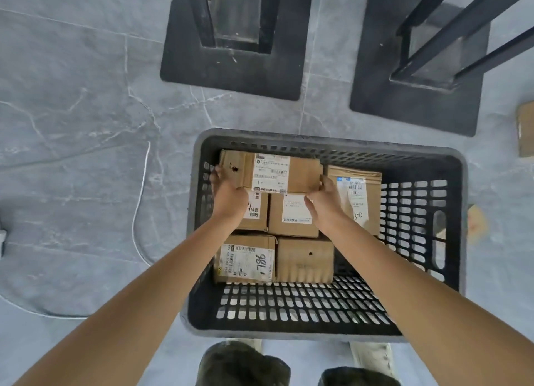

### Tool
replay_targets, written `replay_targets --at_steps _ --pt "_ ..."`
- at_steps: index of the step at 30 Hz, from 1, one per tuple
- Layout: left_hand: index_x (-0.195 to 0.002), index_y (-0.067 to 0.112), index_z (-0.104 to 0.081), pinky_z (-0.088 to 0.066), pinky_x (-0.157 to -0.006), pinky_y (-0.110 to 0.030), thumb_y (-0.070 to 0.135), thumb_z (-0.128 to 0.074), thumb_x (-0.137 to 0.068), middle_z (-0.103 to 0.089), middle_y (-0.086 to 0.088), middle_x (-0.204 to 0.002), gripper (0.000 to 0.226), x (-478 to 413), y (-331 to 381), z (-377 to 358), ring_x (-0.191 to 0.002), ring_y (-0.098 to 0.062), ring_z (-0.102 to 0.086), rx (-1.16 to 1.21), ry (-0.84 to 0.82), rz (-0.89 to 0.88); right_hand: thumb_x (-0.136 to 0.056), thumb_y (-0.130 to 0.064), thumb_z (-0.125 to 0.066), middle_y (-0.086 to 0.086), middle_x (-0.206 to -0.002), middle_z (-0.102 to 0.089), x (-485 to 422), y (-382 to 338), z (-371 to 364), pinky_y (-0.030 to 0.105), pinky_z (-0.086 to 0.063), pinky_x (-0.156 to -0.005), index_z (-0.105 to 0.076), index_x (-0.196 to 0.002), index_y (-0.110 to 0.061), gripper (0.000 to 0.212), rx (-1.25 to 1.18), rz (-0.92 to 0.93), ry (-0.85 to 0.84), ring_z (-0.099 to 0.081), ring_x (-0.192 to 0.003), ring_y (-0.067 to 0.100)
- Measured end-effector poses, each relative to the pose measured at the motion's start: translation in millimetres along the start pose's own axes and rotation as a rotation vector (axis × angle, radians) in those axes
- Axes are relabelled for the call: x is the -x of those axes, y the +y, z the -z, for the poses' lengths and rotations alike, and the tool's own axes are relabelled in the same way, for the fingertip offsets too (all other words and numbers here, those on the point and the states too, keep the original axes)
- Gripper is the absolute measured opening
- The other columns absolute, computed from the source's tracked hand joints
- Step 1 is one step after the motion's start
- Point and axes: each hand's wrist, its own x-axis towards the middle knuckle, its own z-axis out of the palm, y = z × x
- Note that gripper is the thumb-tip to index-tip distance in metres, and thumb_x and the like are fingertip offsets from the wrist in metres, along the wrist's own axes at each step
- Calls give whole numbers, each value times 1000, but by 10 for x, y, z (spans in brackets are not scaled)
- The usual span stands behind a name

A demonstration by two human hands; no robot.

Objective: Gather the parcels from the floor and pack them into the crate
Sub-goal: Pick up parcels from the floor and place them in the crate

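Now both hands, left hand and right hand, grip one parcel between them above five others inside the crate.

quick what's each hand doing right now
Left hand: closed on the left end of the labelled parcel in the crate.
Right hand: closed on the same parcel's right end.

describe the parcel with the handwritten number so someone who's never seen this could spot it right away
Start at the dark perforated plastic crate on the grey tiled floor. Inside it, look to the near left corner, closest to the person's feet, for a brown cardboard box lying flat. Unlike the plain, label-free box beside it on the right, its white shipping label carries large black handwritten digits.
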Motion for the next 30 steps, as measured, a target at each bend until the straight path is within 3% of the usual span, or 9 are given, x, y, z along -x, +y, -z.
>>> replay_targets --at_steps 2,4,8,14,16,20,22,25,30 --pt "-150 11 12 -4 -115 -29 -9 -33 -91 16 -5 -158 77 0 -7 -17 -146 -24 7 -4 8 -25 -91 8 -43 -6 -105 -57 -11 -39 -22 30 -50 -87 -34 -142 -26 62 -33 -22 -13 -55 -89 10" --pt "-150 8 9 -20 -118 -45 -14 -34 -88 15 -8 -158 78 47 19 -46 -147 -29 3 -24 49 -44 -88 15 -37 -1 -117 -57 17 -72 -16 37 -49 -97 -32 -144 -27 70 2 -20 -45 -57 -106 19" --pt "-148 5 -17 -33 -110 -46 -10 -38 -89 2 -11 -159 64 168 128 -147 -146 -32 -4 -85 222 -52 -84 20 -36 5 -139 -48 92 -121 19 44 -43 -104 -21 -148 -30 83 61 18 -91 -50 -122 25" --pt "-136 13 -40 -39 -95 -32 -1 -47 -86 -34 -6 -143 53 504 259 -59 -135 -23 -26 -211 264 -186 -82 10 -43 -1 -154 -27 597 -391 174 45 -49 -92 -7 -150 -34 89 357 190 14 -53 -119 33" --pt "-126 14 -48 -38 -83 -27 1 -48 -86 -44 -5 -130 42 702 424 81 -124 -22 -35 -206 259 -252 -85 6 -47 -2 -156 -25 870 -542 288 42 -49 -91 -13 -150 -30 82 353 264 21 -56 -113 20" --pt "-104 17 -56 -35 -69 -13 -1 -54 -85 -50 0 -110 26 1225 957 462 -99 -12 -47 -227 250 -422 -90 2 -45 4 -151 -34 1611 -1005 568 14 -41 -79 -24 -147 -22 66 314 358 29 -41 -130 16" --pt "-93 19 -54 -34 -61 -12 -10 -51 -81 -50 2 -102 31 1617 1351 705 -83 -7 -47 -196 258 -441 -92 -1 -47 7 -144 -42 2121 -1313 778 15 -38 -85 -30 -145 -19 59 260 375 51 -48 -118 11" --pt "-77 20 -46 -34 -58 -18 -16 -44 -77 -48 2 -86 36 2310 1925 1030 -76 -15 -49 -116 266 -464 -92 -1 -46 3 -137 -48 2929 -1771 1101 5 -42 -63 -33 -143 -20 56 206 392 90 -53 -84 -3" --pt "-76 14 -46 -33 -53 -22 -12 -51 -79 -49 -3 -80 27 3666 2913 1438 -67 -16 -47 -109 251 -585 -96 -7 -42 7 -137 -46 4377 -2535 1844 19 -41 -82 -32 -144 -20 50 75 472 101 -52 -117 19"
